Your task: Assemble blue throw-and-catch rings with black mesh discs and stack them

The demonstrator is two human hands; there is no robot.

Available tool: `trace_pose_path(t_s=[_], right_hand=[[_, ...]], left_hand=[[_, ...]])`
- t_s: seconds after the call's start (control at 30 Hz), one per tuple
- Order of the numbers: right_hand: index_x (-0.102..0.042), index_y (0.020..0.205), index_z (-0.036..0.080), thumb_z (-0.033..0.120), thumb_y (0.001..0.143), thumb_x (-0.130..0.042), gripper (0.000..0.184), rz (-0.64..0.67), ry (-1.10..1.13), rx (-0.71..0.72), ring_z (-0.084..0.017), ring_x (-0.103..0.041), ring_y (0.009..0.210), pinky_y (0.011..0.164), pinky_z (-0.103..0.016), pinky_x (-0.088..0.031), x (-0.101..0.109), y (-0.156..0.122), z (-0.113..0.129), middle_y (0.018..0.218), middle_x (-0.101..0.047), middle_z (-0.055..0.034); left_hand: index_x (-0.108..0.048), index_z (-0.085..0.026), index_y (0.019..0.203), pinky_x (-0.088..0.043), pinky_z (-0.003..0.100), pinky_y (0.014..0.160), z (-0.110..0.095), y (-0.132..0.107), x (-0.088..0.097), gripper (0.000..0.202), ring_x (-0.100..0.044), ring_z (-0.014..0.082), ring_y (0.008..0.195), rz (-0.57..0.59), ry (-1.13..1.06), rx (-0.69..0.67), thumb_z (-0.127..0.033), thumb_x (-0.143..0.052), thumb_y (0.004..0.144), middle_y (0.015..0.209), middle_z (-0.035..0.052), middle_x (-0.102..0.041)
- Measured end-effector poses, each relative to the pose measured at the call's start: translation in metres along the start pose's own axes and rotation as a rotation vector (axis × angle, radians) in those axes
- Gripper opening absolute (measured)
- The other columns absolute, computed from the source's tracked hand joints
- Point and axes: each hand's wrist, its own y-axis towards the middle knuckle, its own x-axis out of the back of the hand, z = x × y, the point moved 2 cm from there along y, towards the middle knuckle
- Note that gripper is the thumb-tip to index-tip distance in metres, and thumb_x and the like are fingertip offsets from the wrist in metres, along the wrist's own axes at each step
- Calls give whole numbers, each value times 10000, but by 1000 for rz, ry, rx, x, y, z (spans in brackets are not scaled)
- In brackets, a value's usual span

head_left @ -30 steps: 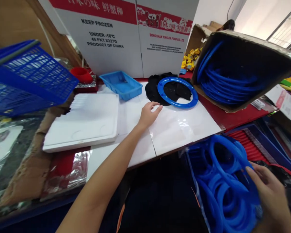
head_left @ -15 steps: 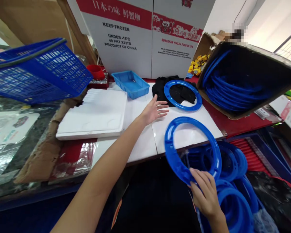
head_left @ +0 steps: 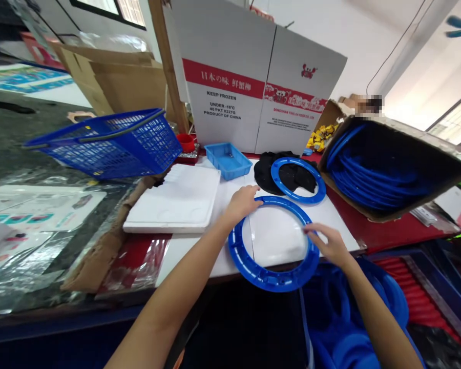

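Note:
A blue plastic ring (head_left: 273, 279) hangs over the front part of the white work surface (head_left: 280, 236), its lower edge reaching past the surface's front edge. On its upper left rim is my left hand (head_left: 245, 202), fingers closed on it. My right hand (head_left: 328, 243) pinches the right side of the same ring between thumb and fingers. Behind it, a second blue ring (head_left: 320, 193) lies partly on a black cloth-like heap (head_left: 264, 173). How far the held ring is above the surface I cannot tell.
A light blue tray (head_left: 230, 166) and a white foam slab (head_left: 176, 205) are on the left, beside a blue basket (head_left: 138, 148). An open carton (head_left: 418, 133) at right holds several blue rings. More blue ring parts (head_left: 384, 292) sit below the table's right front.
The ring has moved left and up from low on the right, over the white surface. My left hand, previously open and apart, now grips it too. The camera view has shifted.

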Motion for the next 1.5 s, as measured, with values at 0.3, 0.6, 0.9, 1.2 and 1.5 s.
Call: trace_pose_path(t_s=[0.3,0.6,0.9,1.2,1.5], right_hand=[[-778,1194,259,432,1015,-666,273,0,-326,-32,-341,-712,1156,1045,-544,-556,-18,120,-163,1209,-790,-124],[-797,1098,298,420,1058,-599,236,36,-353,-30,-310,-667,1171,1092,-508,-477,-29,107,-171,1199,-761,-91],[-608,1508,223,128,871,-540,648,34,-385,5,-353,-568,1428,1191,-608,-470,-26,123,-148,1515,-626,-164],[-761,1327,230,256,1013,-629,341,145,-449,179,-437,-486,1466,1204,-684,-419,-78,224,-128,1591,-554,-186],[-795,1117,209,312,1094,-532,283,115,-430,203,-345,-536,1423,1213,-578,-432,-76,210,-138,1539,-611,-158]], left_hand=[[-639,-162,1449,-508,423,1026,1,-1,-12,591,-592,325,1267,-96,269,-44,17,-437,923,1411,160,-650],[-397,-209,1690,-451,456,1145,8,1,-9,890,-500,331,1423,-122,197,-36,75,-445,848,1581,172,-544],[-462,-231,1623,-532,469,1045,11,-2,6,885,-609,332,1292,-13,156,49,79,-490,795,1569,169,-555],[-619,-196,1468,-491,473,1146,21,2,12,509,-601,323,1347,-81,35,122,-96,-523,977,1488,163,-616],[-696,-197,1340,-482,429,1189,30,10,4,450,-614,277,1338,-34,-9,15,-53,-512,955,1422,132,-648]])
